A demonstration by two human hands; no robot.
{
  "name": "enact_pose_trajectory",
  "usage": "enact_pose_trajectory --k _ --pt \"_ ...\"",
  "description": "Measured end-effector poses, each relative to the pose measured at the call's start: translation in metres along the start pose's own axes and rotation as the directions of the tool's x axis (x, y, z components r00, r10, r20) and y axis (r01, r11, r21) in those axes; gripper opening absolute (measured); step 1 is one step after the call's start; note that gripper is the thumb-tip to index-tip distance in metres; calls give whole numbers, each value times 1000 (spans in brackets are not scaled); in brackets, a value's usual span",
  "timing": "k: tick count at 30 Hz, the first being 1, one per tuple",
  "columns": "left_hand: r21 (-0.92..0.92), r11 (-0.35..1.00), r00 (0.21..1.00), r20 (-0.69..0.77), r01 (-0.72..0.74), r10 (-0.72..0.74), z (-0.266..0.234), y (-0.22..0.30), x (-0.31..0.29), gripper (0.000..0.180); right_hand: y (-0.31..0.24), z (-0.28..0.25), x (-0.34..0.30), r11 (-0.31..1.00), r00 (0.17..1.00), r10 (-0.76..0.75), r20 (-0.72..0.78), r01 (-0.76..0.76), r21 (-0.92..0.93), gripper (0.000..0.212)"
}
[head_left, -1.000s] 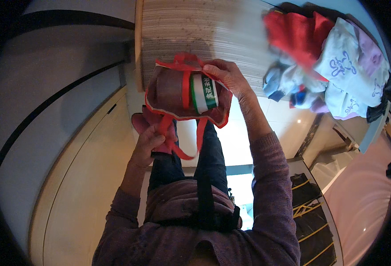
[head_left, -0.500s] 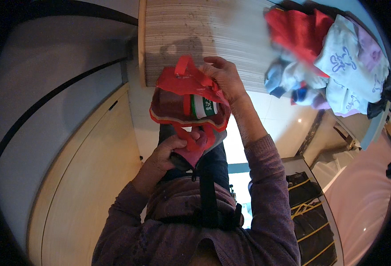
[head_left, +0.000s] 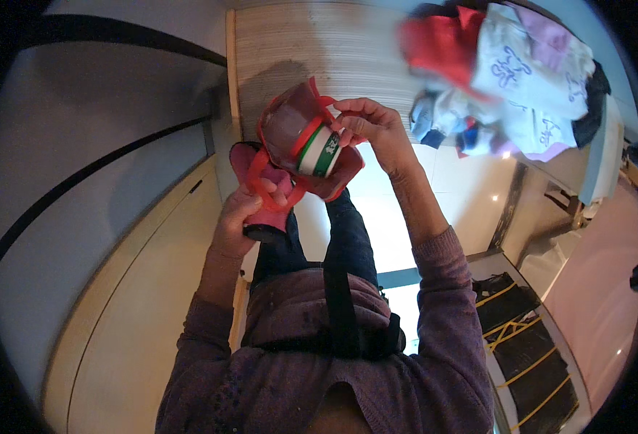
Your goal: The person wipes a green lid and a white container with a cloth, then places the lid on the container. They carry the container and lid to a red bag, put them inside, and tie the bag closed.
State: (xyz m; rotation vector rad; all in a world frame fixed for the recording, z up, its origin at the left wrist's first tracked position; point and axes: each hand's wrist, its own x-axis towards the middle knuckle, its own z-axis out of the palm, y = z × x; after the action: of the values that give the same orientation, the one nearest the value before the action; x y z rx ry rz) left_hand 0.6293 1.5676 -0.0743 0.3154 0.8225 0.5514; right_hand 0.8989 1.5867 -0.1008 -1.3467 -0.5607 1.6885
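A red bag point(head_left: 279, 123) with loop handles hangs tilted between my two hands, its mouth spread. A white and green printed patch point(head_left: 319, 152) shows at its opening; whether it is part of the bag or something inside, I cannot tell. My right hand point(head_left: 373, 134) is closed on the bag's upper right rim, fingertips pinched by the handle. My left hand point(head_left: 238, 213) is wrapped round the other red handle and a pink item point(head_left: 267, 217) with dark ends, shoe-like in shape. Its upper part lies behind the handle.
A striped mat-topped surface point(head_left: 319, 43) lies ahead. At the far right is a heap of clothes point(head_left: 510, 79) in red, white and purple. A wooden panel point(head_left: 138, 289) stands on the left. Black fabric with yellow bands point(head_left: 529, 354) lies at lower right.
The bag has turned and tilted, so more of the white and green patch shows. My left hand has moved left and up with the handle and pink item. My right hand keeps its pinch.
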Motion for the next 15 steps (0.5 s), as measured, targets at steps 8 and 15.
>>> enact_pose_trajectory --k 8,15 --pt "437 896 996 -6 -75 86 68 56 -7 32 -67 30 -65 816 893 -344 289 437 -378 55" --pt "590 800 992 17 -111 125 130 73 7 37 -114 71 -83 287 604 -618 503 769 -571 51"
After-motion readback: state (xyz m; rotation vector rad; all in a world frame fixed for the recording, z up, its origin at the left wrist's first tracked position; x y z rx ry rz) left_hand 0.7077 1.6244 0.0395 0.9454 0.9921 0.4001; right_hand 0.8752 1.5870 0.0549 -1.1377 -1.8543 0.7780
